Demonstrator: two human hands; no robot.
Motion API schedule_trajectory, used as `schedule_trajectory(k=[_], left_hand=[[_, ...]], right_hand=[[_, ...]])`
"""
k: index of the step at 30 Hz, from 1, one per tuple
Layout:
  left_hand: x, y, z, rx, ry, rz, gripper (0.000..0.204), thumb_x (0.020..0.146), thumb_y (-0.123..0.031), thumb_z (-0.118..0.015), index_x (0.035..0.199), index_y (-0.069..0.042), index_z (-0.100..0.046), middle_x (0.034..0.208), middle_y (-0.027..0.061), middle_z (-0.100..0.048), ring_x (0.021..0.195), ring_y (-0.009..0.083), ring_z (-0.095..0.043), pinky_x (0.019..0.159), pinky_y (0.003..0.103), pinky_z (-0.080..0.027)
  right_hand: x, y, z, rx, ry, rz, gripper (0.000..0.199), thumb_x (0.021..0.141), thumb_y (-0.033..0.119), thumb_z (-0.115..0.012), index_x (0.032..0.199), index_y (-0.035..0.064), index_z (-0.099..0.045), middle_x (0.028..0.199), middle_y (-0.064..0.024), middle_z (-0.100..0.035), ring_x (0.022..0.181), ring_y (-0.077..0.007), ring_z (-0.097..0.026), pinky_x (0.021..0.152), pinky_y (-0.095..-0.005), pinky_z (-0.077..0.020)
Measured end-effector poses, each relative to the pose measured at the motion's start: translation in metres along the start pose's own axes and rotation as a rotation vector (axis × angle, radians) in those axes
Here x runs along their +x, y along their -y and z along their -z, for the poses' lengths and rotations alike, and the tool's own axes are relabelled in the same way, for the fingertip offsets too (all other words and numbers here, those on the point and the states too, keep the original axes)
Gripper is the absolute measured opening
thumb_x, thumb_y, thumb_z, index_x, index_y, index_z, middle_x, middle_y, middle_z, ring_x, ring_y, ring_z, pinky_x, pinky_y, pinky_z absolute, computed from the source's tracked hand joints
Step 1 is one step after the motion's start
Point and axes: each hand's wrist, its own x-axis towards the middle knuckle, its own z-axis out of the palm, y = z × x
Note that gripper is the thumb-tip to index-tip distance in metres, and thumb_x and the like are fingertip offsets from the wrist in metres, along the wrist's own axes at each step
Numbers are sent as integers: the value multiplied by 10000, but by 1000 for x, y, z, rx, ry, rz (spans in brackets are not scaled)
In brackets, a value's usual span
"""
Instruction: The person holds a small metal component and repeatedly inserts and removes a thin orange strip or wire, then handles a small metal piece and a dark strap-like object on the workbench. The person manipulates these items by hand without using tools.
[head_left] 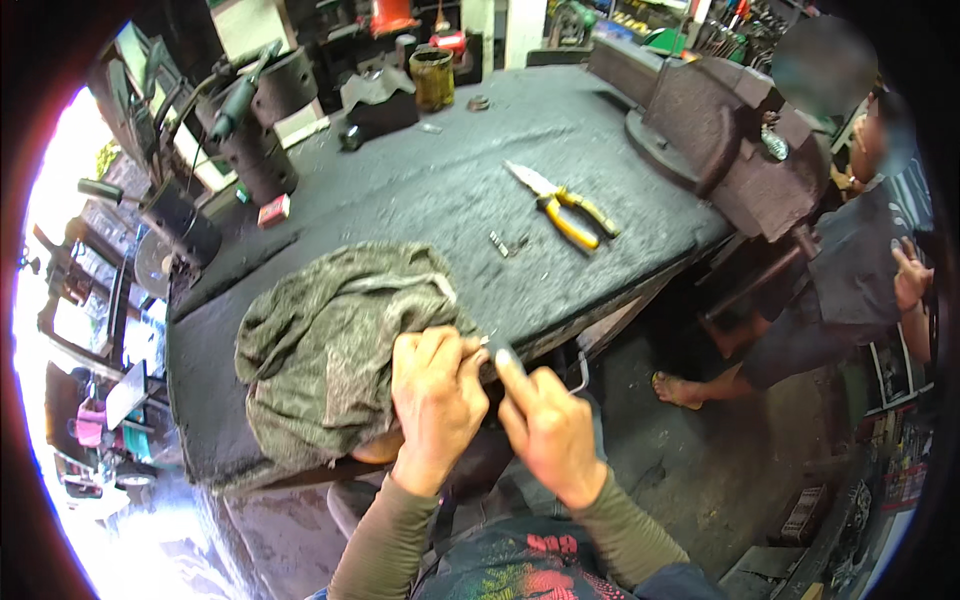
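Note:
At the table's near edge, my left hand (438,400) is closed against the bunched grey-green rag (325,340). A small shiny bit shows at its fingertips, too small to name. Close by on the right, my right hand (552,430) points its index finger at that same spot, with its other fingers curled. Whatever it pinches is hidden. Beyond the hands lie long-nose pliers (568,207) with yellow-and-black handles, jaws pointing far left. A small metal piece (499,243) rests between the pliers and the rag.
A large bench vise (720,130) is mounted at the far right of the dark table (400,190). Far left stand dark metal cylinders (260,160) with tools and a small red box (273,211). A grimy can (432,80) stands at the back. Another person (840,290) is at the right.

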Motion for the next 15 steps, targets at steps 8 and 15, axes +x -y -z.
schedule_trajectory(k=[8,15], left_hand=[[4,-3,-10,31,-18,-25,98,809,13,-797,877,-10,-731,936,141,-674,951,383,-613,854,483,-502],[0,1,-10,6,-26,-16,113,823,11,-785,870,-14,-685,915,129,-653,940,374,-604,865,478,-493]], right_hand=[[-4,-8,-8,-13,-62,18,583,973,173,-773,1535,83,-649,891,-86,-598,638,-252,-691,534,-370,-581],[-3,-17,-30,-34,-30,-1,508,1025,212,-710,1516,91,-656,914,-112,-644,645,-294,-733,573,-390,-622]])
